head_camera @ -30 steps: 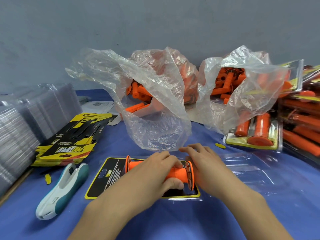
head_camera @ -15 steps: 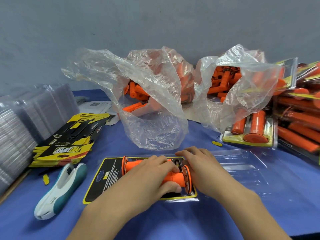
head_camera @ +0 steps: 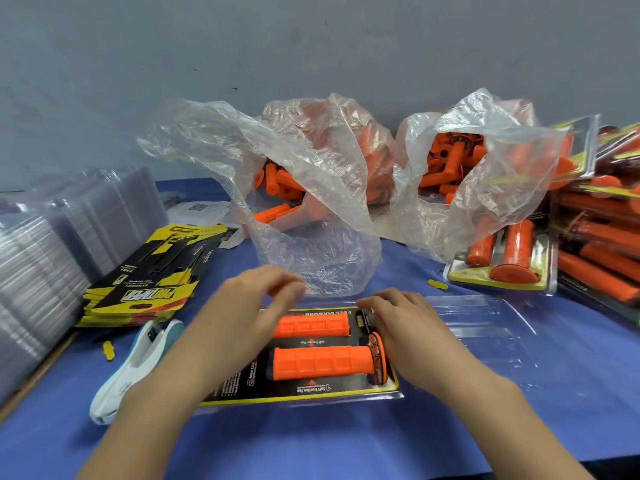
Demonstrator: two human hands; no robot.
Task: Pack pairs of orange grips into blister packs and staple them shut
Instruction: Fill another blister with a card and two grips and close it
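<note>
Two orange grips lie side by side in an open blister pack (head_camera: 304,394) with a black and yellow card: a near grip (head_camera: 322,362) with a flanged end and a far grip (head_camera: 311,324). My left hand (head_camera: 249,313) hovers over the pack's left part, fingers loosely curved, holding nothing. My right hand (head_camera: 405,323) rests at the flanged right ends of the grips, its fingertips hidden from me. The pack's clear lid (head_camera: 485,327) lies open to the right. A white and teal stapler (head_camera: 138,365) lies left of the pack.
Two clear plastic bags of loose orange grips (head_camera: 311,188) (head_camera: 478,168) stand behind. Filled packs (head_camera: 502,261) pile at the right. A stack of printed cards (head_camera: 156,271) and stacks of clear blister shells (head_camera: 52,244) sit at the left on the blue table (head_camera: 311,445).
My left hand has lifted off the grips it was pressing and moved up and left. Both grips now lie uncovered in the pack. My right hand stays at their right ends.
</note>
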